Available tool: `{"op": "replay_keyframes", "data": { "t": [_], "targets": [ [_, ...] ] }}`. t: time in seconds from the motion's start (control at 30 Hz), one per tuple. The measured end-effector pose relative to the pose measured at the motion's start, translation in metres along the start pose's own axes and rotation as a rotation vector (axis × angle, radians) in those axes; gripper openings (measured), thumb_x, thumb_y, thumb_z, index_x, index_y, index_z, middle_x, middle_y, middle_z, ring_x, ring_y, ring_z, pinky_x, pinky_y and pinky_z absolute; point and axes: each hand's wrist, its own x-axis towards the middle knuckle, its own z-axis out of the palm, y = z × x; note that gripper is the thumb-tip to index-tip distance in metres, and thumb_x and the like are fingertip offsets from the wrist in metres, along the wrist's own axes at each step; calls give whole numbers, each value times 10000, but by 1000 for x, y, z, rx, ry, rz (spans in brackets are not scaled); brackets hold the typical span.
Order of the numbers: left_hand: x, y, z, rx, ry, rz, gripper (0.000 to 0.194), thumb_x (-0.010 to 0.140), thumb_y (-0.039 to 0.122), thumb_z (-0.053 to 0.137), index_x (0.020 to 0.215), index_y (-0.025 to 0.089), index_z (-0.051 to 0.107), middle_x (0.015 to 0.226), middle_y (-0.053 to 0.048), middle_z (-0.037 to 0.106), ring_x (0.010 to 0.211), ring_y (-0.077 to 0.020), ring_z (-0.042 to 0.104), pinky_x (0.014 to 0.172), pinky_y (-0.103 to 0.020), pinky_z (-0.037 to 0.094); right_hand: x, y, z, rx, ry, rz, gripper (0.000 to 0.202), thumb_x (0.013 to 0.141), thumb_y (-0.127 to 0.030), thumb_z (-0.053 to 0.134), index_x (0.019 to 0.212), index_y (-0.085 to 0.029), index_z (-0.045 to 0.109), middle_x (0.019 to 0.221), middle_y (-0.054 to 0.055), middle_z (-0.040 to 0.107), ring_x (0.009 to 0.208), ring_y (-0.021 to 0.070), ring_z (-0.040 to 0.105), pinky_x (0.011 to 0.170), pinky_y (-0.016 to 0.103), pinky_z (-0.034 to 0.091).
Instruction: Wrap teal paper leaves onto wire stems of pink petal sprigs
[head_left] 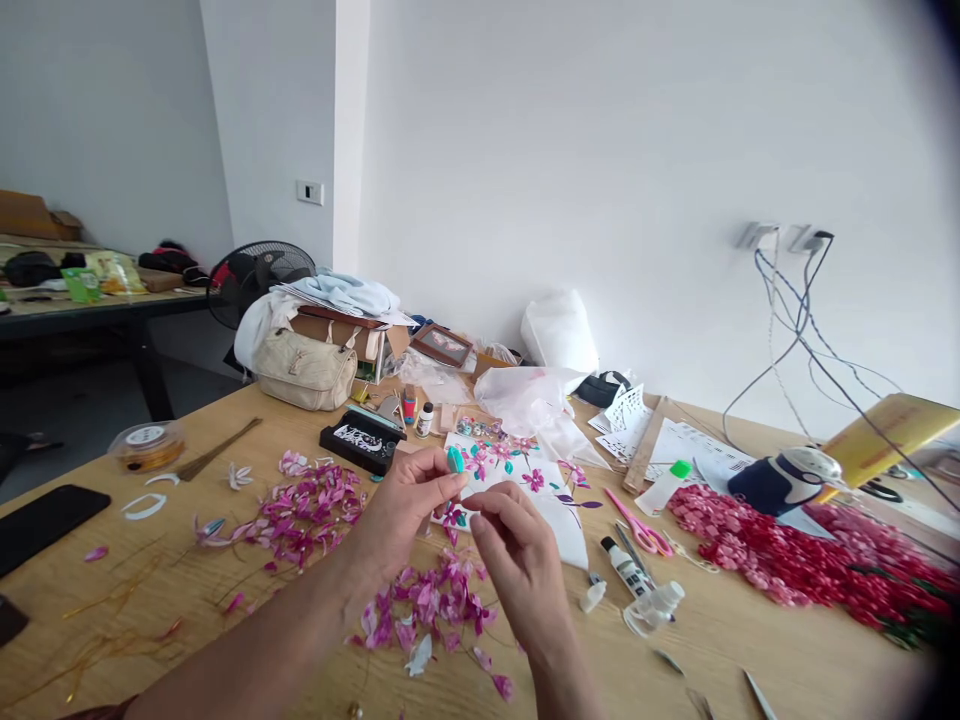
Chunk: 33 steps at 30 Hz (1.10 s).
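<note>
Between the thumb and fingers of my left hand (416,490) is a small teal petal-like piece (455,459). My right hand (517,540) is just to its right, with thumb and index finger close together; whatever they may hold is too small to make out. Beneath both hands are loose magenta petals (427,600), and more petals (307,510) lie to the left. Behind the hands a white sheet (562,525) bears pink and teal flowers (534,480).
Pink scissors (637,525), a green-capped bottle (666,488) and a glue bottle (626,567) lie to the right, before red flowers (795,560). A black tray (360,440) and beige bag (306,370) stand behind left. A phone (52,525) rests far left.
</note>
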Motion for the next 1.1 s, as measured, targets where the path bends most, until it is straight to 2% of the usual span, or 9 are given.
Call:
{"op": "replay_keyframes", "data": {
  "t": [0.17, 0.33, 0.57, 0.7, 0.93, 1.1],
  "targets": [
    [-1, -3, 1, -27, 13, 27, 148, 695, 237, 641, 649, 132, 548, 635, 40, 436, 560, -61, 355, 515, -169, 301, -4, 5, 13, -205, 33, -59, 38, 741, -188, 586, 774, -179, 600, 691, -8, 458, 583, 118, 437, 518, 235, 354],
    [-1, -4, 1, -8, 25, 23, 164, 702, 226, 640, 631, 128, 530, 629, 35, 450, 589, -66, 382, 539, -162, 327, -4, 5, 13, -186, 37, -11, 134, 780, -144, 506, 685, -172, 596, 648, -7, 457, 562, 112, 441, 495, 221, 335],
    [-1, -4, -6, 33, -62, -70, 217, 733, 283, 623, 639, 149, 481, 551, 27, 514, 490, -68, 433, 464, -172, 309, -1, 2, -4, -41, 32, 66, 160, 781, -204, 518, 627, -180, 556, 606, -22, 447, 553, 111, 412, 507, 226, 319],
    [0, -5, -6, -12, -98, -85, 200, 743, 283, 620, 666, 153, 489, 533, 32, 515, 457, -61, 448, 420, -154, 283, -1, 10, -4, 98, 36, 184, 197, 787, -285, 522, 619, -183, 510, 576, -36, 415, 534, 104, 366, 489, 228, 288],
    [-2, -12, 1, -121, -17, -19, 151, 757, 273, 614, 737, 156, 521, 499, 48, 484, 439, -46, 399, 405, -135, 285, -5, 18, 12, 505, 76, 466, 289, 748, -439, 559, 638, -182, 485, 466, -93, 296, 427, 65, 213, 406, 205, 187],
    [-2, -13, 3, -174, 66, 38, 168, 772, 295, 594, 751, 156, 500, 452, 61, 461, 403, -38, 348, 392, -134, 248, -5, 17, 20, 578, 57, 561, 321, 697, -458, 596, 594, -180, 476, 435, -101, 294, 393, 52, 193, 381, 197, 170]
  ]
}}
